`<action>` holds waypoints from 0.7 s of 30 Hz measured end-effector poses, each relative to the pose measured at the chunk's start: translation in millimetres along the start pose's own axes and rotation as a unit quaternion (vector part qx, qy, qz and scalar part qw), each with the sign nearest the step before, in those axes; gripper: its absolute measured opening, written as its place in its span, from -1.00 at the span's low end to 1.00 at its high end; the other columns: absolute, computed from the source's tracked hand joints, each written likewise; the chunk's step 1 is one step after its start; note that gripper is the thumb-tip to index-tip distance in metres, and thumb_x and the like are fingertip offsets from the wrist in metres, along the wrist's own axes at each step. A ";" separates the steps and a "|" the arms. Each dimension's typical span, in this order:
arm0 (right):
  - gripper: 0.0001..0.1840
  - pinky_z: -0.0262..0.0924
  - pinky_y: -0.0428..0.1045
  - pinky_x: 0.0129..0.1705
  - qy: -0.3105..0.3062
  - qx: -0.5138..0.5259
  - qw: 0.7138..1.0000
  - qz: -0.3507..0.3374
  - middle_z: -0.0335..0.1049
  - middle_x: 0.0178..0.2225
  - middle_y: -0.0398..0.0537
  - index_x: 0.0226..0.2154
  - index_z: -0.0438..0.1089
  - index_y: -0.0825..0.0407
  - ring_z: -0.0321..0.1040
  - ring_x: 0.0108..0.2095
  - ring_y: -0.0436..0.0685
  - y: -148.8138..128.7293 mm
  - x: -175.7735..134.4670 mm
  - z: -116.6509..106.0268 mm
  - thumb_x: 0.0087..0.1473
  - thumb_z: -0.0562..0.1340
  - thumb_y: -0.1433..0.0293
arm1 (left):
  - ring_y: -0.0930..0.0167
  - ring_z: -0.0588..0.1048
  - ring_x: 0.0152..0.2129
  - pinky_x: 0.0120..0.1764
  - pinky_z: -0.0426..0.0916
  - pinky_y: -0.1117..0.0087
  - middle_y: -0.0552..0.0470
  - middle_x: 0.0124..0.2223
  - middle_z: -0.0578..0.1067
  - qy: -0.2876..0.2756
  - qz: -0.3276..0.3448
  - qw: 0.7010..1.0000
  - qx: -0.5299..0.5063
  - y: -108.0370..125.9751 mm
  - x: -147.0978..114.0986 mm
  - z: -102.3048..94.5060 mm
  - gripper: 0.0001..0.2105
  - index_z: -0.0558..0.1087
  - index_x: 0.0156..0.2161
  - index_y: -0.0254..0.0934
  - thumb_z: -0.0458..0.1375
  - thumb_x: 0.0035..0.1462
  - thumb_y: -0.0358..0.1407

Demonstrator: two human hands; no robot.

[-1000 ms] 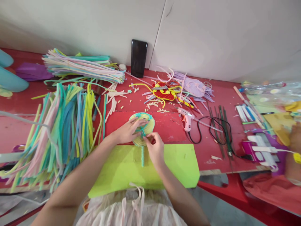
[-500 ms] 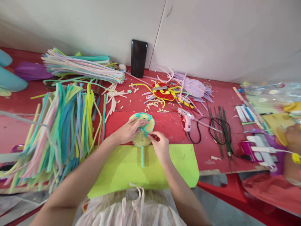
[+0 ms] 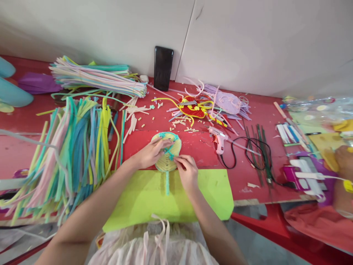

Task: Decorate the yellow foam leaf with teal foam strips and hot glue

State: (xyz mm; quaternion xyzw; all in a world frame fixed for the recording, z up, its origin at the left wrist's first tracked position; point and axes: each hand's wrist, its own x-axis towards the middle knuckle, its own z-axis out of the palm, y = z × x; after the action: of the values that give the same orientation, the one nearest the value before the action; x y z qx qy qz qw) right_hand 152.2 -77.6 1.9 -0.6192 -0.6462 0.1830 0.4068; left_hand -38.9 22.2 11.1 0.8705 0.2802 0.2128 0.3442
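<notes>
A round yellow hand fan (image 3: 167,164) made of pipe cleaners, with a teal edge and a teal handle, lies in front of me. Its disc rests on the red tabletop and its handle reaches over a lime-green sheet (image 3: 138,198). Across the upper left of the fan my left hand (image 3: 151,151) lies with fingers stretched out, covering part of the teal trim. My right hand (image 3: 188,167) is at the fan's right edge, thumb and forefinger pinched at a small teal pipe-cleaner bow (image 3: 171,157). The fingertips partly hide the bow's right side.
Bundles of pastel pipe cleaners (image 3: 79,143) fill the left side. A phone (image 3: 163,68) leans on the wall. Behind the fan lie a red-and-yellow pipe-cleaner piece (image 3: 193,107) and scraps. A pink glue gun (image 3: 220,141) with a black cord sits right. Another person's arm (image 3: 342,184) shows far right.
My right hand has shifted very slightly at the teal bow, its finger pose a little changed. My left hand and the fan stay in place.
</notes>
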 end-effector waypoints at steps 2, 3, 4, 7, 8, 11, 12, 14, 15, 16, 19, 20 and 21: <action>-0.84 0.28 0.06 -0.11 0.007 -0.009 1.000 -0.009 0.43 -0.27 -0.05 -0.26 0.49 -0.06 0.34 -0.22 0.10 0.4 -0.6 1.4 0.15 0.19 0.40 | 0.28 0.21 0.17 0.18 0.16 0.06 -0.08 0.18 0.34 -0.007 -0.008 1.000 -0.007 0.4 0.4 -1.5 -0.57 0.13 0.19 -0.24 -0.09 0.21 -0.45; -0.85 0.28 0.06 -0.11 0.010 -0.015 1.000 -0.012 0.43 -0.27 -0.04 -0.25 0.48 -0.05 0.35 -0.22 0.10 0.5 -0.9 2.2 0.15 0.19 0.40 | 0.28 0.21 0.17 0.18 0.16 0.06 -0.08 0.17 0.34 -0.009 -0.012 1.000 -0.005 0.6 0.6 -1.9 -0.57 0.13 0.19 -0.25 -0.09 0.21 -0.46; -0.85 0.28 0.06 -0.11 0.013 -0.022 1.000 -0.016 0.43 -0.28 -0.04 -0.25 0.48 -0.04 0.35 -0.22 0.11 0.5 -1.1 3.0 0.15 0.19 0.40 | 0.28 0.21 0.17 0.18 0.16 0.06 -0.09 0.17 0.34 -0.008 -0.013 1.000 -0.001 0.8 1.0 -2.0 -0.58 0.14 0.18 -0.26 -0.09 0.21 -0.46; -0.87 0.29 0.06 -0.11 0.006 -0.050 0.998 -0.031 0.42 -0.28 -0.02 -0.25 0.45 -0.03 0.35 -0.21 0.12 0.6 -1.2 3.7 0.15 0.19 0.40 | 0.28 0.25 0.14 0.15 0.20 0.08 -0.10 0.15 0.37 0.001 -0.009 1.000 0.010 0.2 2.3 -0.9 -0.60 0.18 0.16 -0.28 -0.11 0.22 -0.46; -0.87 0.29 0.06 -0.12 0.001 -0.064 0.997 -0.039 0.42 -0.28 -0.02 -0.25 0.45 -0.03 0.35 -0.21 0.12 0.8 -0.7 3.2 0.15 0.19 0.40 | 0.28 0.26 0.13 0.14 0.21 0.08 -0.11 0.13 0.38 0.006 -0.008 1.000 0.013 -0.4 2.8 -0.5 -0.61 0.19 0.16 -0.28 -0.12 0.23 -0.45; -0.88 0.28 0.10 -0.09 -0.021 -0.117 0.989 -0.087 0.43 -0.18 0.02 -0.25 0.43 -0.02 0.35 -0.17 0.16 2.0 3.3 -1.4 0.13 0.21 0.36 | 0.28 0.28 0.12 0.12 0.22 0.09 -0.11 0.09 0.42 0.015 -0.007 1.000 0.022 -2.5 4.2 -0.1 -0.63 0.20 0.15 -0.27 -0.13 0.26 -0.42; -0.88 0.27 0.12 -0.07 -0.033 -0.133 0.984 -0.113 0.42 -0.11 0.04 -0.25 0.42 -0.01 0.34 -0.12 0.18 2.7 5.6 -3.7 0.13 0.21 0.35 | 0.28 0.28 0.12 0.13 0.22 0.08 -0.10 0.08 0.43 0.014 -0.007 1.000 0.025 -3.1 4.5 -0.2 -0.63 0.21 0.15 -0.27 -0.12 0.26 -0.41; -0.85 0.24 0.15 0.01 -0.073 -0.153 0.971 -0.170 0.35 0.05 0.07 -0.23 0.38 0.01 0.27 0.03 0.23 4.5 11.6 -9.0 0.13 0.21 0.32 | 0.28 0.28 0.12 0.13 0.22 0.09 -0.10 0.09 0.42 0.012 -0.008 0.999 0.030 -3.5 4.8 -0.4 -0.64 0.22 0.15 -0.27 -0.11 0.26 -0.41; -0.84 0.21 0.16 0.05 -0.099 -0.155 0.963 -0.197 0.29 0.12 0.07 -0.22 0.36 0.03 0.21 0.11 0.24 5.9 15.0 -11.6 0.14 0.20 0.32 | 0.28 0.27 0.13 0.12 0.22 0.10 -0.10 0.10 0.41 0.013 -0.009 0.999 0.033 -3.4 4.7 -0.4 -0.64 0.22 0.15 -0.27 -0.11 0.26 -0.41; -0.82 0.18 0.18 0.09 -0.126 -0.153 0.956 -0.218 0.23 0.16 0.08 -0.20 0.34 0.04 0.13 0.18 0.24 7.8 18.5 -14.0 0.15 0.19 0.31 | 0.28 0.26 0.13 0.12 0.23 0.11 -0.10 0.10 0.41 0.015 -0.009 0.999 0.036 -3.1 4.4 -0.1 -0.63 0.22 0.14 -0.28 -0.11 0.25 -0.42; -0.76 0.09 0.20 0.19 -0.192 -0.136 0.939 -0.252 0.09 0.24 0.12 -0.14 0.27 0.07 -0.06 0.28 0.21 16.1 27.1 -18.6 0.18 0.15 0.29 | 0.29 0.24 0.16 0.16 0.20 0.11 -0.11 0.11 0.40 0.018 -0.004 0.999 0.045 -1.9 2.8 1.8 -0.62 0.21 0.15 -0.30 -0.10 0.23 -0.44; -0.75 0.07 0.21 0.21 -0.206 -0.129 0.935 -0.257 0.06 0.25 0.14 -0.12 0.25 0.08 -0.10 0.29 0.20 19.3 29.0 -19.1 0.19 0.14 0.29 | 0.30 0.23 0.16 0.17 0.18 0.10 -0.12 0.11 0.40 0.020 0.000 0.999 0.049 -1.6 2.3 2.6 -0.61 0.20 0.16 -0.30 -0.10 0.23 -0.45; -0.74 0.05 0.22 0.23 -0.216 -0.123 0.933 -0.261 0.05 0.26 0.16 -0.11 0.23 0.08 -0.11 0.30 0.19 22.5 30.4 -19.2 0.19 0.13 0.29 | 0.30 0.22 0.17 0.18 0.16 0.09 -0.12 0.12 0.40 0.021 0.005 0.998 0.050 -1.4 1.9 3.5 -0.59 0.19 0.17 -0.30 -0.10 0.22 -0.46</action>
State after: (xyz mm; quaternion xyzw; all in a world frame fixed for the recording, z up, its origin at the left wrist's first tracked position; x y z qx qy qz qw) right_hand 184.3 -50.1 5.9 -0.4189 -0.8749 0.1189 0.2118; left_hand -35.9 22.6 8.1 0.8834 0.2934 0.2188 0.2927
